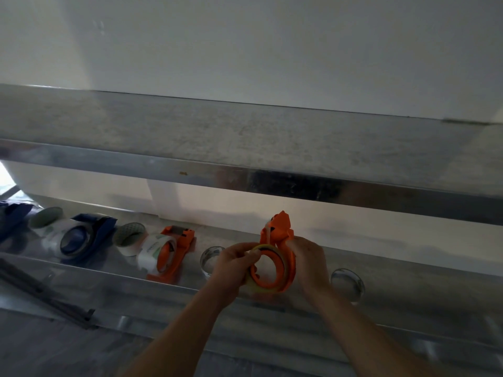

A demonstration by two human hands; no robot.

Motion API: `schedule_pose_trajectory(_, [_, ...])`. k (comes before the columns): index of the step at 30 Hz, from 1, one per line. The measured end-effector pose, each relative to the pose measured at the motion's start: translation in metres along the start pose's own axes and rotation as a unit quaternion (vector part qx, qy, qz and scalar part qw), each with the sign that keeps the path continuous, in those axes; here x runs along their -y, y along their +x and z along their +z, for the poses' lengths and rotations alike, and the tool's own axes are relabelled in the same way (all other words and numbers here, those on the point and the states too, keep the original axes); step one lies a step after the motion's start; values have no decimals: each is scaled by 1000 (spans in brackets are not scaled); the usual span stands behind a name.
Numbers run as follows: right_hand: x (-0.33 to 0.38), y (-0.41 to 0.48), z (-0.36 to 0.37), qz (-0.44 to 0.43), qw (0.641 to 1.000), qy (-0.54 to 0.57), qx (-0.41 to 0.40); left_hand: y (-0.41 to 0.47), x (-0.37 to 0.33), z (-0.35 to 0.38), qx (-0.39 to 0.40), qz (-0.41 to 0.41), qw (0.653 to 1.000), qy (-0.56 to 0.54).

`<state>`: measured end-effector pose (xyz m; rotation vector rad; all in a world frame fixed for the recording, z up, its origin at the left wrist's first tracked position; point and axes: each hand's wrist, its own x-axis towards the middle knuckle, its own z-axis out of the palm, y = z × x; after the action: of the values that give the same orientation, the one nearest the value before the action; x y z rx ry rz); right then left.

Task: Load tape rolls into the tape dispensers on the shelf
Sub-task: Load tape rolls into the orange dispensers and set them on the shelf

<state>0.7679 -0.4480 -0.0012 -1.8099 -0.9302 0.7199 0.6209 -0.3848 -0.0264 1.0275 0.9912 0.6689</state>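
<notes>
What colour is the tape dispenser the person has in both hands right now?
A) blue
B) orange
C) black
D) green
B: the left hand pinches a yellowish tape roll at an orange dispenser, whose side the right hand grips; the blue dispenser lies apart, further left on the shelf.

At lower centre, the left hand (236, 261) pinches a yellowish tape roll (268, 268) on the orange dispenser (280, 240), which the right hand (309, 261) grips, above the metal shelf (408, 289).
</notes>
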Motion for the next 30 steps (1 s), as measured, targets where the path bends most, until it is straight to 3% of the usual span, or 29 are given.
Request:
schedule_pose_trajectory(17, [-20,10,14,78,996,24,-21,3,-15,18,-4,-9,998,54])
schedule_pose_trajectory(30, [-63,20,28,253,936,241,34,14,-9,15,23,-120,991,-47])
